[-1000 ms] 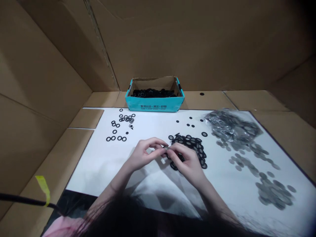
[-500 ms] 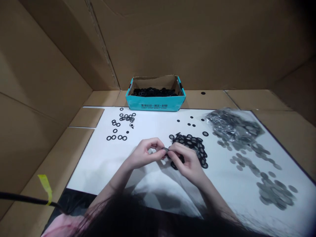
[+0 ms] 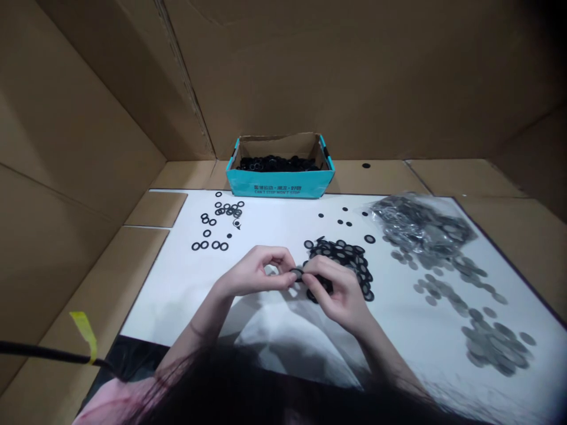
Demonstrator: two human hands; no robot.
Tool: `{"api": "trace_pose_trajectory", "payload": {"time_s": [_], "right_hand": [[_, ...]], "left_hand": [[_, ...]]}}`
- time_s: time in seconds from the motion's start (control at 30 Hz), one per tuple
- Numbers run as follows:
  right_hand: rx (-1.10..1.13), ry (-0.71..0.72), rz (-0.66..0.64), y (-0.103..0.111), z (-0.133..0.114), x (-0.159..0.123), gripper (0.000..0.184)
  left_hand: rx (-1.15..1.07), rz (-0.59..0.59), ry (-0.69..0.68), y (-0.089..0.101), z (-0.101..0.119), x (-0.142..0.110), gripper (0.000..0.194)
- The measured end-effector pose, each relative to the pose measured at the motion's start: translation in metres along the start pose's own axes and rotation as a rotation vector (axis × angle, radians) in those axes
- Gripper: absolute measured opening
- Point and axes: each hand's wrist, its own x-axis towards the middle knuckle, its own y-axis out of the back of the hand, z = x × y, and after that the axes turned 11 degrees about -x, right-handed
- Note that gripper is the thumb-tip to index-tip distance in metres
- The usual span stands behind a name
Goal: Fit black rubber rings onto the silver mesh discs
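My left hand [image 3: 256,273] and my right hand [image 3: 337,290] meet over the white sheet [image 3: 274,236], fingertips pinched together on one small black ring [image 3: 296,272]. Just behind my right hand lies a pile of black rings with grey centres [image 3: 343,255]. Several empty black rings [image 3: 216,225] are scattered to the far left of my left hand. Grey metal discs [image 3: 460,301] trail down the right side of the sheet.
A teal cardboard box [image 3: 280,183] full of black rings stands at the back centre. A clear bag of grey discs [image 3: 420,227] lies at the back right. Cardboard walls enclose the work area. A black cable with yellow tape [image 3: 84,333] crosses the lower left.
Both hands have stayed together on the ring with only slight finger movement. The view has shifted a little.
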Motion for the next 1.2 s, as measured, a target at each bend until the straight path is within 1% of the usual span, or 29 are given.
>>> {"api": "trace_pose_trajectory", "payload": {"time_s": [0.2,0.43,0.57,0.7,0.83,0.93,1.03,1.2], "right_hand": [[-0.019,0.022,0.017,0.001,-0.003,0.003,0.014],[-0.057,0.003,0.031,-0.001,-0.005,0.004,0.015],[-0.101,-0.029,0.077,-0.004,-0.005,0.003,0.014],[-0.125,-0.055,0.120,-0.007,-0.004,0.001,0.013],[-0.115,-0.066,0.163,-0.009,-0.003,-0.001,0.014],[-0.118,-0.073,0.194,-0.011,-0.003,-0.003,0.015],[-0.119,-0.062,0.167,-0.009,-0.004,-0.001,0.014],[-0.098,-0.006,0.014,0.000,-0.001,0.007,0.015]], "left_hand": [[-0.021,-0.007,-0.008,-0.002,0.000,-0.002,0.024],[0.090,-0.002,-0.012,0.001,0.005,-0.001,0.015],[0.094,0.036,-0.039,-0.003,0.004,0.002,0.014],[0.054,0.098,-0.069,-0.009,-0.001,0.006,0.019],[0.030,0.110,-0.065,-0.013,-0.002,0.006,0.021],[0.024,0.102,-0.044,-0.011,0.000,0.004,0.020],[0.044,0.085,-0.030,-0.007,0.002,0.003,0.018],[0.112,0.084,-0.038,-0.002,-0.001,0.004,0.011]]}}
